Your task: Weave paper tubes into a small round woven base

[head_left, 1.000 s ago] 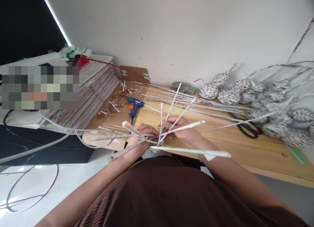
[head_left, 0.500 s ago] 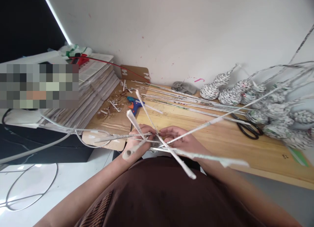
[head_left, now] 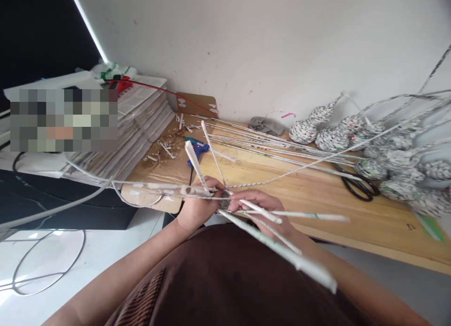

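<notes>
A small woven paper piece (head_left: 224,204) sits between my hands, close to my body at the table's front edge. Rolled paper rods (head_left: 282,251) stick out from it on all sides. My left hand (head_left: 202,204) has its fingers wrapped round the piece's left side. On the right, my right hand (head_left: 260,206) is closed at the piece's other side, thumb and fingertips against it, with rods passing across the hand. One long thin rod (head_left: 282,176) runs from the piece up to the right. The fingertips are partly hidden.
A blue glue gun (head_left: 199,151) lies on cardboard beside paper scraps. Behind are loose paper rods (head_left: 260,145) and a grey cloth (head_left: 266,126). Black scissors (head_left: 359,185) and woven paper shapes (head_left: 313,124) are at the right. A newspaper stack (head_left: 141,114) and cables stand left.
The piece and its rods have turned between my hands. The long thin rod has shifted from in front of my right hand to behind it. The view has moved slightly.
</notes>
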Tool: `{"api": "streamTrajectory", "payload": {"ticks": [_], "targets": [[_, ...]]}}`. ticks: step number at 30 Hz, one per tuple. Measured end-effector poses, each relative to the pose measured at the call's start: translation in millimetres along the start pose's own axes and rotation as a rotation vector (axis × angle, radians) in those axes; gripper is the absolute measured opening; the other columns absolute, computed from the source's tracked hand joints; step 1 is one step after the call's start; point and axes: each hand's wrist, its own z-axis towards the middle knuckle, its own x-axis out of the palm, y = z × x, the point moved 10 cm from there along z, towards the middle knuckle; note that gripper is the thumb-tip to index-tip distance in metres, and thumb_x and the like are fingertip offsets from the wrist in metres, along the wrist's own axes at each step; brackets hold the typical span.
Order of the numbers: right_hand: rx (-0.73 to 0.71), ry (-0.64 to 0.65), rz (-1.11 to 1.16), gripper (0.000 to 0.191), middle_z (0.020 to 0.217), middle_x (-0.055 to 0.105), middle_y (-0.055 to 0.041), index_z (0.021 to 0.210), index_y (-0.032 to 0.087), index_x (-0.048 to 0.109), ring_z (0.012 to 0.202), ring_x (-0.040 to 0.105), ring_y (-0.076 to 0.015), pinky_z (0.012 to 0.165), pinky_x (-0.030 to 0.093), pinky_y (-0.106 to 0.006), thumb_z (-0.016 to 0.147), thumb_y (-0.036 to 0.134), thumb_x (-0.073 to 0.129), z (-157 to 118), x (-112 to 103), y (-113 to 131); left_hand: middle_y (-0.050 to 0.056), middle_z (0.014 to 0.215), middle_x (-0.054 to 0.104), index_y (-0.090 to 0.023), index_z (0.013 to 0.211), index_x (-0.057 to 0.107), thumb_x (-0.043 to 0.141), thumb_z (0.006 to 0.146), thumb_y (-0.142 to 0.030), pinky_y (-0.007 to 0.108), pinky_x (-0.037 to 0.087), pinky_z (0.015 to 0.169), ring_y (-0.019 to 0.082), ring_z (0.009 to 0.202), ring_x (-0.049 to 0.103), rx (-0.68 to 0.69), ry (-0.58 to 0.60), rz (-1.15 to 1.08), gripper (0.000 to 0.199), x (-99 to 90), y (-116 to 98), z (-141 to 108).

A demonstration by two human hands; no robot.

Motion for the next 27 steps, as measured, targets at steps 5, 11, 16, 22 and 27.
{"api": "streamTrajectory", "payload": {"ticks": [5,11,16,22,27], "targets": [[0.124,-0.139,0.109,0.053,0.087,0.071,-0.0033,0.138,0.028,0.046,0.062,0.069,-0.0168,0.052,0.053,-0.027,0.090,0.042,0.063,-0.6,-9.5,-9.8,0.003,0.082,0.070,-0.020,0.081,0.067,0.062,0.082,-0.012,0.033,0.053,0.080,0.019,0.083,0.067,-0.013,-0.013,0.019,0.010,-1.0,0.9,-1.4],[0.054,-0.226,-0.269,0.028,0.094,0.070,-0.0041,0.114,0.026,0.064,0.089,0.068,-0.0202,0.079,0.057,-0.033,0.086,0.029,0.067,11.5,-14.8,-26.1,0.004,0.084,0.071,-0.021,0.080,0.068,0.061,0.083,-0.013,0.033,0.054,0.082,0.019,0.085,0.067,-0.012,0.000,0.020,0.011,1.9,2.7,-1.7],[-0.086,-0.182,-0.515,0.018,0.096,0.069,-0.0057,0.098,0.025,0.072,0.094,0.065,-0.0214,0.088,0.052,-0.035,0.086,0.017,0.062,15.3,-4.2,-16.3,0.004,0.078,0.070,-0.020,0.077,0.066,0.063,0.082,-0.012,0.031,0.054,0.077,0.019,0.078,0.067,0.056,0.015,0.136,0.009,-1.7,-7.3,-0.6],[-0.131,-0.194,-0.430,0.020,0.102,0.068,-0.0061,0.099,0.027,0.074,0.095,0.065,-0.0205,0.086,0.053,-0.033,0.088,0.017,0.061,11.2,-1.9,-12.6,0.007,0.085,0.073,-0.018,0.092,0.065,0.060,0.089,-0.023,0.033,0.054,0.072,0.023,0.082,0.069,0.078,0.023,0.244,0.008,-1.3,-13.4,-0.8],[-0.065,-0.174,-0.379,0.021,0.104,0.070,-0.0052,0.101,0.026,0.074,0.100,0.066,-0.0216,0.090,0.053,-0.034,0.091,0.020,0.057,12.4,-3.1,-19.5,0.008,0.092,0.073,-0.018,0.099,0.063,0.059,0.087,-0.019,0.036,0.054,0.078,0.024,0.085,0.070,0.119,-0.018,0.214,0.012,-0.9,-16.3,-1.0]]}}
